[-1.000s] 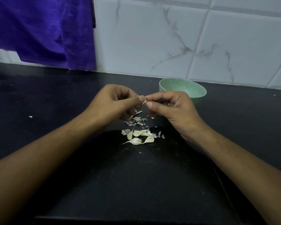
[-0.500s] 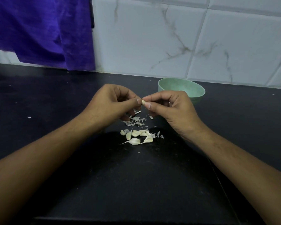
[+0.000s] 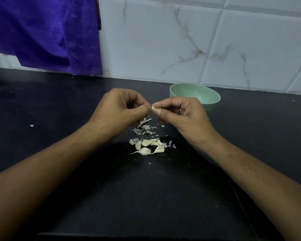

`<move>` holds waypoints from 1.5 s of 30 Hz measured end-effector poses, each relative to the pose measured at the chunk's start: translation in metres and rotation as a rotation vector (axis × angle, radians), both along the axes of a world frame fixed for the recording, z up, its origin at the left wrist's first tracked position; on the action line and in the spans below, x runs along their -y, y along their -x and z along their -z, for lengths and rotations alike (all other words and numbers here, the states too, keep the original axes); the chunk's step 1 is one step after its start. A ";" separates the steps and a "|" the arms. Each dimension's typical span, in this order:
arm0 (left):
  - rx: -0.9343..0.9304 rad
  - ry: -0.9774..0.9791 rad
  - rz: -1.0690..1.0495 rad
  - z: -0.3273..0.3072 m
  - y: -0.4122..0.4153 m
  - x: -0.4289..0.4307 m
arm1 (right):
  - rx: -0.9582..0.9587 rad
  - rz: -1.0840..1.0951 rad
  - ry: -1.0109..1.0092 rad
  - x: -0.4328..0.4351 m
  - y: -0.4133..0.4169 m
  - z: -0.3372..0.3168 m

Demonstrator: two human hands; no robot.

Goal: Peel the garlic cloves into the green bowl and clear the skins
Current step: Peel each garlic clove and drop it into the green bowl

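Note:
A small pale garlic clove (image 3: 153,108) is held in the air above the black counter. My right hand (image 3: 182,117) pinches it between thumb and forefinger. My left hand (image 3: 119,110) meets it from the left, fingers curled, its fingertips at the clove's skin. Below the hands lies a scatter of papery skins (image 3: 145,128). Nearer to me sits a small heap of unpeeled garlic cloves (image 3: 147,146). The green bowl (image 3: 203,97) stands behind my right hand, close to the wall; its inside is partly hidden.
The black counter (image 3: 59,119) runs left to right, with a white tiled wall (image 3: 181,40) behind. A purple cloth (image 3: 42,32) hangs at the upper left. One stray skin flake (image 3: 31,125) lies far left on the counter.
The hands stay together at the clove with small finger movements. More of the pale clove shows between the fingertips now than a second ago.

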State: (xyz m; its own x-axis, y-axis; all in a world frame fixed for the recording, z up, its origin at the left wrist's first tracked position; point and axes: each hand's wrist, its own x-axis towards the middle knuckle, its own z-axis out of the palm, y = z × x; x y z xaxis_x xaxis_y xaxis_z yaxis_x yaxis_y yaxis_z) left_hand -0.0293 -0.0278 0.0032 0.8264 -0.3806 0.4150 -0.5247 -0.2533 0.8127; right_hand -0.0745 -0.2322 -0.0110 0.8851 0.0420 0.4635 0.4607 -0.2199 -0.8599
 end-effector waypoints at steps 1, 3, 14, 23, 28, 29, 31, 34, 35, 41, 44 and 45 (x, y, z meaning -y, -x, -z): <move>0.005 -0.007 0.000 0.000 0.000 0.000 | 0.008 -0.005 0.013 0.000 0.000 0.000; 0.004 -0.011 0.004 -0.001 0.000 0.000 | 0.028 -0.018 0.047 0.000 0.000 0.000; -0.027 -0.037 0.005 -0.001 0.001 0.002 | 0.058 -0.016 0.063 -0.004 0.002 -0.004; -0.069 -0.006 0.018 -0.003 0.004 0.002 | -0.003 -0.021 -0.074 -0.003 0.005 -0.008; -0.011 -0.028 -0.025 -0.003 0.004 0.000 | -0.045 -0.027 -0.110 -0.004 0.009 -0.012; 0.008 -0.040 -0.039 -0.003 0.003 -0.001 | -0.053 -0.029 -0.125 -0.004 0.009 -0.012; 0.032 -0.062 -0.059 -0.003 0.002 -0.003 | -0.072 -0.037 -0.171 -0.004 0.010 -0.013; 0.036 -0.072 -0.073 -0.003 0.001 -0.004 | -0.098 -0.035 -0.208 -0.004 0.010 -0.015; 0.035 -0.073 -0.075 -0.003 0.001 -0.004 | -0.106 -0.032 -0.211 -0.004 0.010 -0.015; 0.007 -0.098 -0.071 -0.001 -0.003 -0.003 | -0.130 -0.019 -0.216 -0.003 0.010 -0.015; 0.026 -0.106 -0.078 -0.001 -0.002 -0.003 | -0.136 -0.006 -0.210 -0.004 0.011 -0.016; 0.035 -0.110 -0.081 -0.001 -0.001 -0.003 | -0.136 -0.001 -0.209 -0.004 0.012 -0.016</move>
